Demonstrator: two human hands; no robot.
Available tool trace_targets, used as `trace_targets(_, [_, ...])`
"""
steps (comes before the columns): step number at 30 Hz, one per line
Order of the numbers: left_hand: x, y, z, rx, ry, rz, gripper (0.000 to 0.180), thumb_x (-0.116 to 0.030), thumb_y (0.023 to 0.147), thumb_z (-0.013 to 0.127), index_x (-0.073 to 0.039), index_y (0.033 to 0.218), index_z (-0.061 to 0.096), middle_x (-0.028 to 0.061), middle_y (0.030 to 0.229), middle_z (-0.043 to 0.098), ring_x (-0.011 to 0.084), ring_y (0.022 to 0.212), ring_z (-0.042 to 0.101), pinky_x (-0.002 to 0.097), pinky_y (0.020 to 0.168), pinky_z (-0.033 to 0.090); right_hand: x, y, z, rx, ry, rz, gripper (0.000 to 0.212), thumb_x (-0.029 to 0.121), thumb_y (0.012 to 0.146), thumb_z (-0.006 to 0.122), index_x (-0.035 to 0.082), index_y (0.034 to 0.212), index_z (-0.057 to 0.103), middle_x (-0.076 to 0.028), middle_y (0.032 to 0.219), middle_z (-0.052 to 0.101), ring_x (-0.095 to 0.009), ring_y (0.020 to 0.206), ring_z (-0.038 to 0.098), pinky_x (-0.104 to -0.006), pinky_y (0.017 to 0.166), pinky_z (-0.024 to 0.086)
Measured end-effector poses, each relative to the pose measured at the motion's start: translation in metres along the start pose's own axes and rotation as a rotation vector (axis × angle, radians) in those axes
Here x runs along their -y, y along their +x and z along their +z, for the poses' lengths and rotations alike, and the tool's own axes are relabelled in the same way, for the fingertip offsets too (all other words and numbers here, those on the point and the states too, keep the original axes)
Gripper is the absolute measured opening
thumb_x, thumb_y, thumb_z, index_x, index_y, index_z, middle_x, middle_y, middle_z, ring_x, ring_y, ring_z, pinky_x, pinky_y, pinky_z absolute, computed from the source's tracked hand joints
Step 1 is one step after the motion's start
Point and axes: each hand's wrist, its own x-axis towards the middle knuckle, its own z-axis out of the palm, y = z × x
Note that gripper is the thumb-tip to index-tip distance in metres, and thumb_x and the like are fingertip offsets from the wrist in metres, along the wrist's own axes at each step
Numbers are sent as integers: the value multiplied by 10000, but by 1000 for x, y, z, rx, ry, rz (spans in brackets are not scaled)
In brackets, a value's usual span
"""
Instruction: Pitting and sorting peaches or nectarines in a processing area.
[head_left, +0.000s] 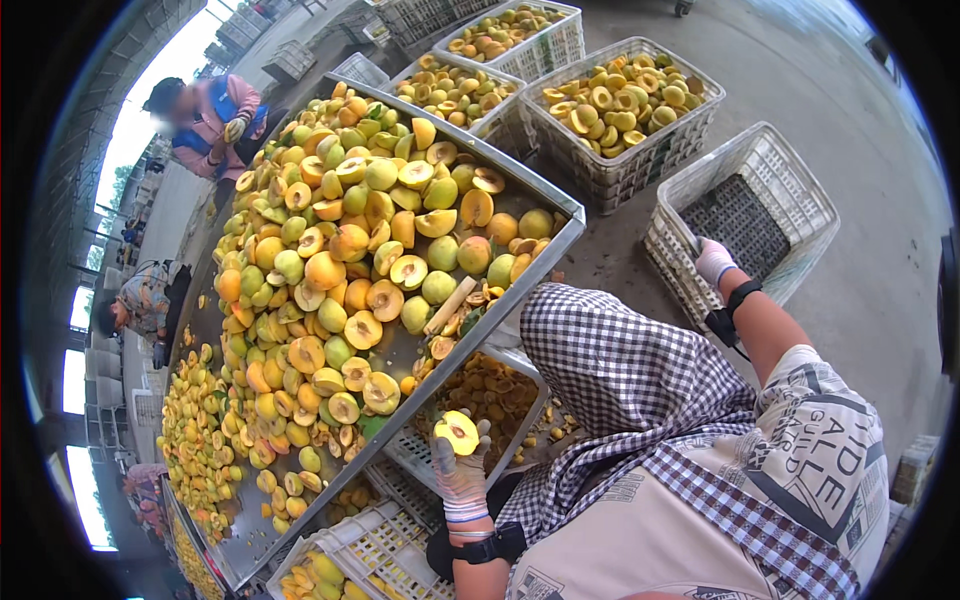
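One metal table (520,285) heaped with fruit (348,243) fills my feed's left; right of it stands a white crate (678,268), my right hand (714,262) gripping its rim, fingers curled. By the table's edge, my left hand (463,482) cups a halved yellow fruit (457,433) in half-bent fingers.

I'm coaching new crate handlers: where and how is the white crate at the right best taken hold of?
Probably by the near rim of the white crate, coming from above on the person's side and hooking over the edge. The open top leaves that narrow edge exposed, and it lies toward the person; the right hand has its grip there.
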Motion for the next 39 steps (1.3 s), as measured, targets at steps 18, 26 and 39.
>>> trace_targets(18, [24,16,-26,-84,126,-338,864,-583,642,736,-51,1251,433,142,1163,540,275,1001,575,377,828,509,223,222,-11,-65,-169,-105,492,319,827,609,-19,1172,511,-205,1112,608,-330,1069,573,-380,893,465])
trace_targets(26, [42,27,-49,-150,152,-394,829,-629,707,635,-45,1252,415,180,1115,558,304,947,590,383,832,477,221,218,-3,-232,-252,-200,338,213,828,556,36,1116,540,-218,962,638,-363,924,613,-425,798,490])
trace_targets(39, [46,24,-57,-269,130,-377,794,-635,725,609,-60,1239,423,186,1025,571,308,860,601,372,729,495,202,179,-10,-163,-370,-179,336,186,832,539,-12,1103,523,-229,917,641,-364,873,625,-443,764,495])
